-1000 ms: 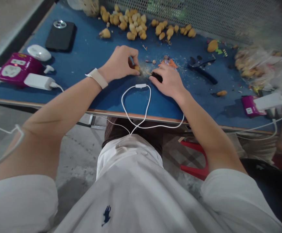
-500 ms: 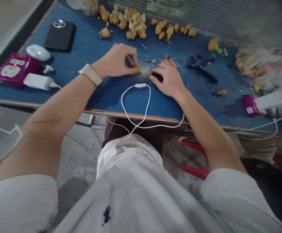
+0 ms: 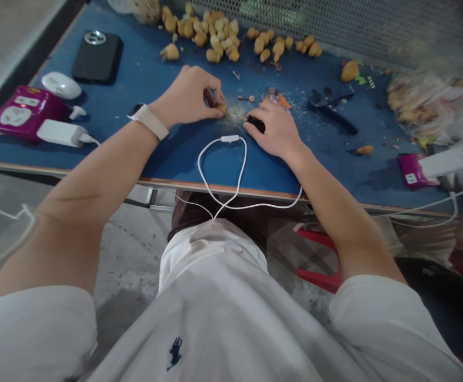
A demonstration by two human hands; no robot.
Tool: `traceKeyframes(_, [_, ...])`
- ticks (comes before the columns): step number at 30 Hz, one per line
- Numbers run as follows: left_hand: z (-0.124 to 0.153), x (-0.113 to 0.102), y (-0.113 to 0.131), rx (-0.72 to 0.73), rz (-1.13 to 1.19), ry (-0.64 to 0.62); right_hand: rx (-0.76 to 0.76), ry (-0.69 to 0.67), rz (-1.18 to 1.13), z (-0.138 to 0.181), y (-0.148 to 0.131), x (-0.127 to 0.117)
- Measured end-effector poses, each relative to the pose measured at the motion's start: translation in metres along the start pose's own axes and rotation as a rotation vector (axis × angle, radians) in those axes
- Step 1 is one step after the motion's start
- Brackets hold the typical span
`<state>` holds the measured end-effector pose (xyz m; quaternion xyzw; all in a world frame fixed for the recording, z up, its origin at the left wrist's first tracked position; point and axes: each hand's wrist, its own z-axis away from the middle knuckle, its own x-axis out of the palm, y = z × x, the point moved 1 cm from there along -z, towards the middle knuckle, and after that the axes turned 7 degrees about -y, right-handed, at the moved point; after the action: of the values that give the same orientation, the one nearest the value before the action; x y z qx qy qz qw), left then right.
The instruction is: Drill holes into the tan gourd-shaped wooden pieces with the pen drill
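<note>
Between the fingertips of my left hand [image 3: 187,98], shut in a pinch, is a small tan piece [image 3: 222,109], mostly covered by the fingers. My right hand [image 3: 277,130] is closed around a small black-handled rotary tool [image 3: 256,124] resting low over the table. Its thin metal bit [image 3: 239,115] points left at the tan piece; whether they touch I cannot tell. Pale dust lies on the blue tabletop beneath. A white cord with an inline switch [image 3: 229,139] loops in front of my hands. Just beyond the right hand lies a crumpled orange wrapper [image 3: 281,101].
Many tan, knobbly pieces [image 3: 217,34] lie along the back by a perforated metal screen [image 3: 335,26]. Dark-handled pliers [image 3: 337,118] and a bag of tan pieces [image 3: 410,101] are right. A black phone [image 3: 96,61] and purple power adapter [image 3: 28,114] are left.
Both hands hold the same things and sit almost where they were, shifted very slightly left and up in the picture. The camera view has moved a little too.
</note>
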<state>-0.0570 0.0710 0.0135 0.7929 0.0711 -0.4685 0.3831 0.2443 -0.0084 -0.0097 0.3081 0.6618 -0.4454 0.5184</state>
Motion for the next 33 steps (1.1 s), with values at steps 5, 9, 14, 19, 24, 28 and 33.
traceKeyframes(5, [0.003, 0.001, 0.010, 0.010, 0.007, 0.019, -0.004, -0.011, -0.002, 0.000, -0.001, -0.001])
traceKeyframes(9, [0.003, 0.001, 0.013, 0.012, 0.007, 0.022, 0.007, -0.017, -0.007, 0.000, -0.002, -0.001])
traceKeyframes(14, [0.002, 0.001, 0.014, 0.013, -0.013, 0.013, 0.006, -0.015, -0.012, 0.001, -0.002, -0.001])
traceKeyframes(19, [0.001, 0.002, 0.015, -0.001, -0.021, 0.001, -0.002, -0.017, -0.009, 0.000, 0.000, -0.001])
traceKeyframes(24, [0.000, 0.002, 0.010, 0.012, -0.035, -0.006, -0.006, -0.025, 0.026, 0.000, -0.001, -0.002])
traceKeyframes(28, [0.000, 0.002, 0.003, 0.028, -0.017, -0.020, -0.005, -0.035, 0.055, 0.000, -0.001, -0.002])
traceKeyframes(33, [-0.001, 0.003, -0.001, 0.044, -0.003, -0.008, -0.026, -0.024, 0.057, -0.001, 0.004, -0.001])
